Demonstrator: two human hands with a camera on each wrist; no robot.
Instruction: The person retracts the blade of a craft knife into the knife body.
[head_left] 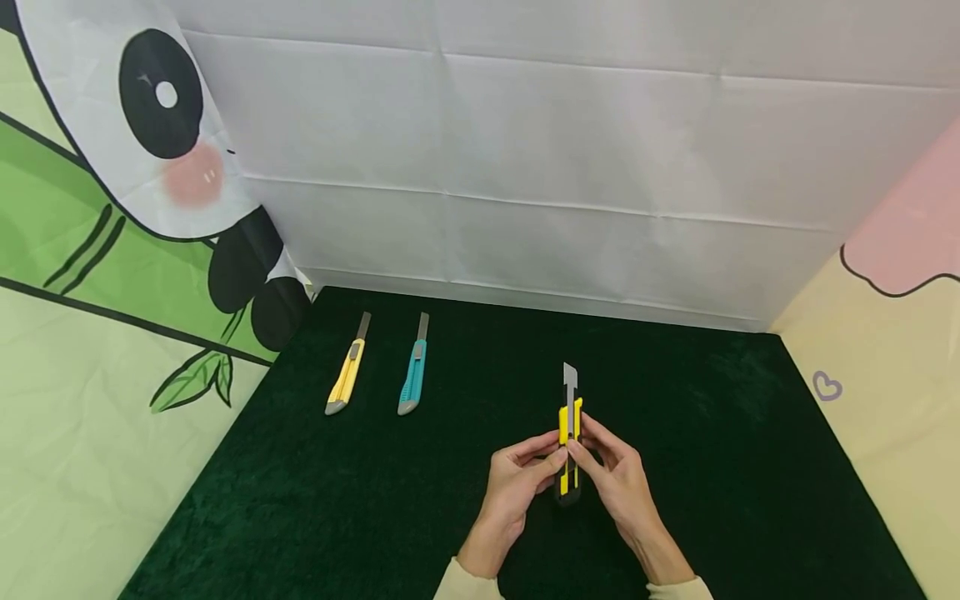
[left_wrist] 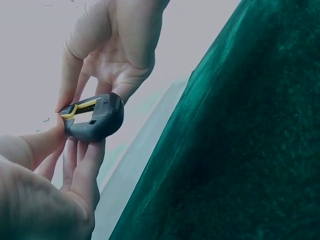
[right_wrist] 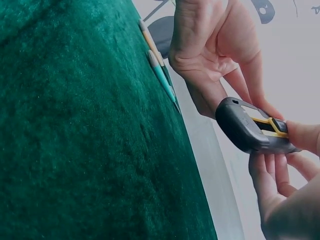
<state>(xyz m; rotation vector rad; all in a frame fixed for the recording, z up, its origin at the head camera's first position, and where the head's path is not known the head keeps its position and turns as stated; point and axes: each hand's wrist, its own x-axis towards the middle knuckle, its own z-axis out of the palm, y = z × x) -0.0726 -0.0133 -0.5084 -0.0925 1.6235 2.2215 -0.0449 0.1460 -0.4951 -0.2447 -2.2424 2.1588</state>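
A black and yellow utility knife (head_left: 570,429) is held between both hands over the front of the table, its blade out and pointing away toward the back. My left hand (head_left: 513,483) pinches the handle from its left side, thumb on the upper face and fingers behind. From the right, my right hand (head_left: 618,483) grips the same handle, its thumb close beside the left thumb near the slider. Both wrist views show the rounded black butt end of the utility knife (left_wrist: 100,120) (right_wrist: 245,127) raised above the cloth, with fingers under it.
A yellow utility knife (head_left: 347,371) and a teal utility knife (head_left: 414,371) lie side by side at the back left, blades extended toward the back. Dark green cloth (head_left: 300,508) covers the table. A white sheet (head_left: 540,150) hangs behind it, with printed cloth at both sides.
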